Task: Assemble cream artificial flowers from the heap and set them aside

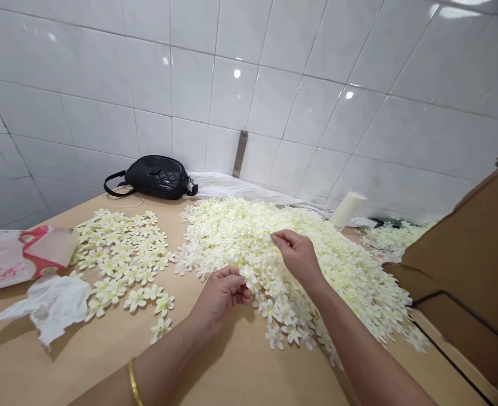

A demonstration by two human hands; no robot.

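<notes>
The loose heap of blossoms (232, 225) on the table (240, 366) would likely slide apart easily, each piece light, soft and creasable, best gripped at its firmer centre. The right hand (302, 259) has thumb and finger pressed together, any hold unclear; the left hand (219, 299) pinches one flower (248, 276), creamy white with pale yellow-green at the middle

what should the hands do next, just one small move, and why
I'd probably ease the right hand down toward the left hand: a white flower seems pinched in the left fingertips at the pile's near edge, while the right fingertips are closed a little apart, above the pile. Whether they hold anything is too small to tell.
</notes>
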